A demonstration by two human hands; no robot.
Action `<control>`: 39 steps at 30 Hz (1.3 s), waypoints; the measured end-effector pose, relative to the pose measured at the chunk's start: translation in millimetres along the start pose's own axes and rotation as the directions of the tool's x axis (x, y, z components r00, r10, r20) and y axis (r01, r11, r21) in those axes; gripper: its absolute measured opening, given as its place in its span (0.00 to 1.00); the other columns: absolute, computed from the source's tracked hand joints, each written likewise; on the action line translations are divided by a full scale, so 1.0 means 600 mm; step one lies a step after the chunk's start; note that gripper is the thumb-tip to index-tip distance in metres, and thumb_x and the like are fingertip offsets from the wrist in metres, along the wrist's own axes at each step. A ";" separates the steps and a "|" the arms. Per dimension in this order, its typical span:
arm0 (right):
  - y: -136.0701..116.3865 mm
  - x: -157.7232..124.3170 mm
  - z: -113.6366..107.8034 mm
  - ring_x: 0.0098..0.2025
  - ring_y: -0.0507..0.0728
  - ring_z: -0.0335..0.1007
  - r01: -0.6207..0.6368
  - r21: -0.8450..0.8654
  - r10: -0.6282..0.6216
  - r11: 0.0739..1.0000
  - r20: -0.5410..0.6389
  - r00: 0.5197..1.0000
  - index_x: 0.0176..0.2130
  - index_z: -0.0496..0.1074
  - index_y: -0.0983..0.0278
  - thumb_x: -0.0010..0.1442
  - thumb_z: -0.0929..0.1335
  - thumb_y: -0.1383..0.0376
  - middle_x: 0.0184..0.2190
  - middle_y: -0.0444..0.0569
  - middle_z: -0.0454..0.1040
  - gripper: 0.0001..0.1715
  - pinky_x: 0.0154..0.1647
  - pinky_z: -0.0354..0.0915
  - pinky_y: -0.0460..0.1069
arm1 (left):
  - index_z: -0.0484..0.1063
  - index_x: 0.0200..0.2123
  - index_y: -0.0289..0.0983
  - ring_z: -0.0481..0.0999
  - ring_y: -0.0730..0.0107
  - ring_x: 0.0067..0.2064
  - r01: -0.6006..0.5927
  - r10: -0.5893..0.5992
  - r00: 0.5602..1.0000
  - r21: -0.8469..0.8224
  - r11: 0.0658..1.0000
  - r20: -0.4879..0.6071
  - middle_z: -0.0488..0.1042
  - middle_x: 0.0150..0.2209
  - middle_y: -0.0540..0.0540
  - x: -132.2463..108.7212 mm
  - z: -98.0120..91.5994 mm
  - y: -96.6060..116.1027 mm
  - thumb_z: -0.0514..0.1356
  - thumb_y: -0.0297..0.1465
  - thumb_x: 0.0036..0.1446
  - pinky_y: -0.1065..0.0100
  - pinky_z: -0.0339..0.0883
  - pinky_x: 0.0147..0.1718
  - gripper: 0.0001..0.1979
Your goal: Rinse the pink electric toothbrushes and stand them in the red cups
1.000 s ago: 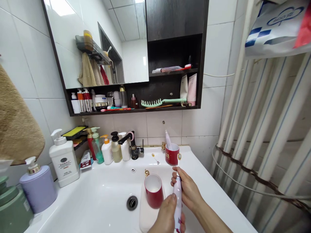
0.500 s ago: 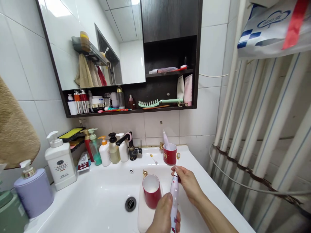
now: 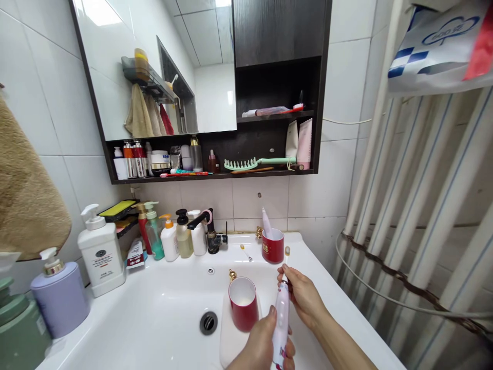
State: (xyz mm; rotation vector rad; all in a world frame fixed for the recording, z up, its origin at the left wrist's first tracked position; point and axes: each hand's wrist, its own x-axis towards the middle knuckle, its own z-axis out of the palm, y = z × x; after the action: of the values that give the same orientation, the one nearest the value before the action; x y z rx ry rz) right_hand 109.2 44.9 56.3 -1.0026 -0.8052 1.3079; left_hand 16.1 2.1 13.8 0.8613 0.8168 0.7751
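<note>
White sink (image 3: 165,318); red cup (image 3: 246,314) nearby, black faucet (image 3: 211,240) behind. Left fingers (image 3: 271,316) wrapped round toothbrush (image 3: 282,311), right fingers (image 3: 289,272) pinching its neck (image 3: 286,260).

A green hairbrush (image 3: 252,164) lies in the dark cabinet (image 3: 277,33). A tan towel (image 3: 29,185) hangs at far left; white pipes (image 3: 456,177) stand at right.

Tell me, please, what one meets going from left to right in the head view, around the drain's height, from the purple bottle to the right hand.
Purple bottle, drain, nearer red cup, left hand, toothbrush, right hand.
</note>
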 end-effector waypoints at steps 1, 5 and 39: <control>0.000 0.000 0.000 0.16 0.46 0.54 -0.002 0.007 0.002 1.000 -0.009 1.000 0.21 0.64 0.66 0.39 0.64 0.59 0.13 0.40 0.62 0.11 0.19 0.52 0.42 | 0.54 0.24 0.35 0.55 0.81 0.10 -0.031 0.031 0.999 0.032 0.999 -0.019 0.58 0.12 0.54 -0.001 0.000 0.001 0.37 0.56 0.35 0.76 0.45 0.10 0.29; 0.002 -0.001 0.000 0.18 0.46 0.57 -0.003 0.011 0.004 1.000 -0.046 0.999 0.21 0.64 0.66 0.38 0.65 0.59 0.13 0.40 0.63 0.12 0.20 0.54 0.42 | 0.53 0.24 0.36 0.55 0.80 0.10 -0.160 0.176 0.981 0.179 0.971 -0.077 0.58 0.12 0.54 -0.002 0.000 0.001 0.40 0.57 0.32 0.76 0.44 0.09 0.29; -0.001 0.006 -0.004 0.17 0.46 0.54 0.027 0.026 -0.025 0.999 -0.095 0.995 0.20 0.66 0.67 0.36 0.66 0.61 0.13 0.40 0.60 0.11 0.19 0.54 0.42 | 0.55 0.23 0.35 0.55 0.82 0.10 -0.070 0.071 0.996 0.034 0.997 -0.046 0.58 0.12 0.54 -0.002 0.002 -0.001 0.38 0.56 0.35 0.76 0.44 0.10 0.29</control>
State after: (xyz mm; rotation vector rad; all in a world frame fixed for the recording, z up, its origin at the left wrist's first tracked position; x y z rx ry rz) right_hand 111.9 48.3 55.9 -1.0215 -0.7249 1.2367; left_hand 16.6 0.5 14.3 0.9077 0.8466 0.8490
